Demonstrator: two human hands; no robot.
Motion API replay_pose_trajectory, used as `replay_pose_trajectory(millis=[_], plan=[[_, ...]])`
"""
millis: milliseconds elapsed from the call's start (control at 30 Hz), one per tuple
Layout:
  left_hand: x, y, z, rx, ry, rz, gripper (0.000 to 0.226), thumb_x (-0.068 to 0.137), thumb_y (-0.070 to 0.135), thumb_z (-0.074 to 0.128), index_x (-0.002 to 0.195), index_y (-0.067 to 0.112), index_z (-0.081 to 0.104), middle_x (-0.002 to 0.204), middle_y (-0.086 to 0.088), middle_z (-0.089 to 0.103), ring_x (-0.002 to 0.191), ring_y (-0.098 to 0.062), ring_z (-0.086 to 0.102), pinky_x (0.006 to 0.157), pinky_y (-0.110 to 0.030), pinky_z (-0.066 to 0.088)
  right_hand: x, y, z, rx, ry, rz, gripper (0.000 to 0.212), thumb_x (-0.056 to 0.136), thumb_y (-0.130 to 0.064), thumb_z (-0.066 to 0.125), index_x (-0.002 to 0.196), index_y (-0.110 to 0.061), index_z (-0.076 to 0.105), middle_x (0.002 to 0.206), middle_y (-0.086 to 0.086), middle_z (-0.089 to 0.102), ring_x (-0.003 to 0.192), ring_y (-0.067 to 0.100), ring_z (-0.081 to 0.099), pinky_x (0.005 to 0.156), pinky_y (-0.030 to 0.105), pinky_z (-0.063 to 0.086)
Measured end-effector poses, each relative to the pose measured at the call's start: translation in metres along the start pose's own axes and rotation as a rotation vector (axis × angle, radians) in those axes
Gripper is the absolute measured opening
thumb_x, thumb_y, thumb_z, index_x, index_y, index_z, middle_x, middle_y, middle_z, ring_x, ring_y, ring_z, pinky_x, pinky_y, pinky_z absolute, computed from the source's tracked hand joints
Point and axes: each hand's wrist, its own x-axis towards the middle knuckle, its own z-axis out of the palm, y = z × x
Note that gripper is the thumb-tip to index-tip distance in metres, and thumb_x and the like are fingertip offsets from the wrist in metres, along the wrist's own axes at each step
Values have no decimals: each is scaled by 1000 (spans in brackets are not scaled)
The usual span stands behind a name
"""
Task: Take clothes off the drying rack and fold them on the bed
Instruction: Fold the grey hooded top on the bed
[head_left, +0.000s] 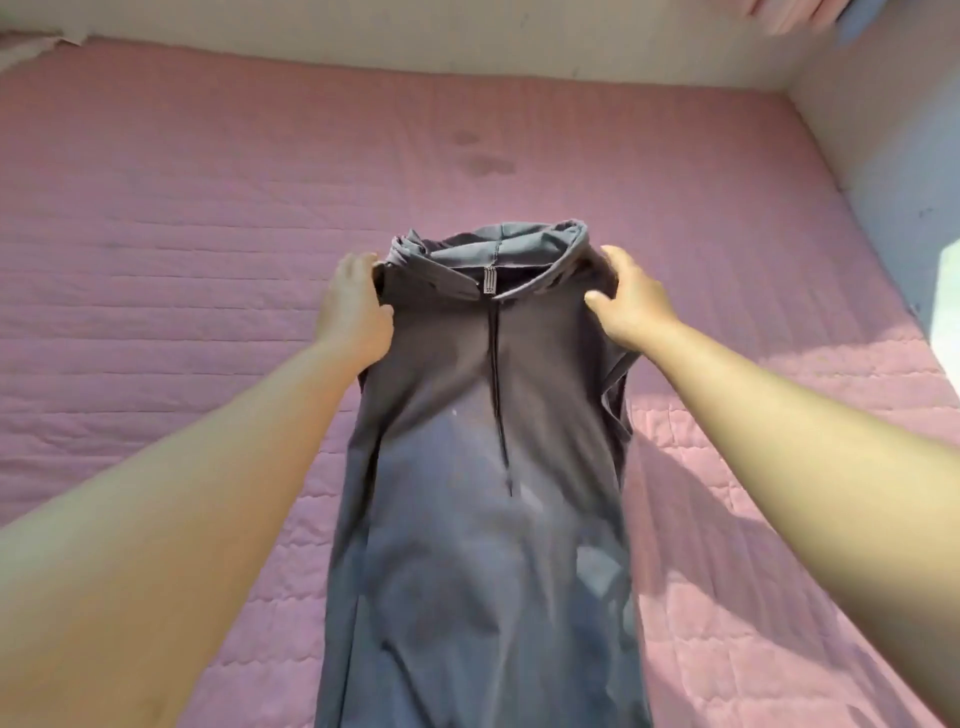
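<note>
A: Any writing?
B: 1 tag (489, 281) at the hoodie (488, 467) collar; text too small to read.
A: Hands?
B: 2 arms outstretched. Left hand (353, 306) and right hand (629, 301) each pinch a shoulder, thumb in front. Hoodie held over the pink bed (156, 234).

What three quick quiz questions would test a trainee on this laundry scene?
1. True or false: the grey hooded garment is already folded into a small square.
2. The quilted bed cover is: A green, B pink, C white?
3. Where do the left hand and right hand hold the garment?
Key: 1 false; 2 B; 3 at its shoulders, one hand on each side.
</note>
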Motion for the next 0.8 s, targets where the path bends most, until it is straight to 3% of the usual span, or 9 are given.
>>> replay_pose_trajectory(millis=[100,233,400,500,633,700,800], plan=[[-26,-42,51,79,-154,52,52,86,1,61,135,0,46,139,-20,42,131,-35,40,108,-39,30,-26,36,56,-29,-177,8,60,93,-15,55,149,-15,32,151,8,40,135,27,41,106,29,31],[-104,-102,109,162,-363,92,50,83,7,67,131,6,53,138,-14,48,131,-32,44,109,-40,33,-89,95,126,-77,-416,72,52,93,-14,55,143,-12,41,140,16,49,127,30,47,101,28,32],[-207,-152,156,270,-593,72,57,86,20,69,139,18,47,154,-6,32,141,-22,33,114,-33,28,-180,157,184,-29,-549,131,48,91,-13,57,137,-9,47,141,13,46,132,27,43,106,27,29],[-265,-175,170,283,-593,106,63,84,20,71,142,19,44,158,-3,24,143,-23,29,114,-34,29,-234,183,204,-109,-561,54,64,90,-24,62,147,-14,35,159,7,20,146,24,19,118,33,19],[-333,-193,177,253,-491,80,71,83,23,73,146,19,40,157,-6,27,144,-26,29,114,-40,33,-299,199,218,-240,-575,-109,87,86,-44,65,154,-28,14,162,-1,-7,150,22,-1,119,38,14],[-362,-199,177,250,-487,73,83,78,39,76,148,20,35,159,-5,23,145,-26,24,116,-41,29,-327,204,220,-273,-592,-178,96,80,-56,65,153,-33,7,160,-5,-14,149,22,-8,120,38,7],[-404,-208,174,326,-627,98,114,63,63,77,153,31,14,162,3,2,149,-21,3,120,-40,14,-367,220,222,-353,-674,-280,113,66,-70,66,152,-40,-2,158,-8,-21,146,18,-19,119,38,-3]])
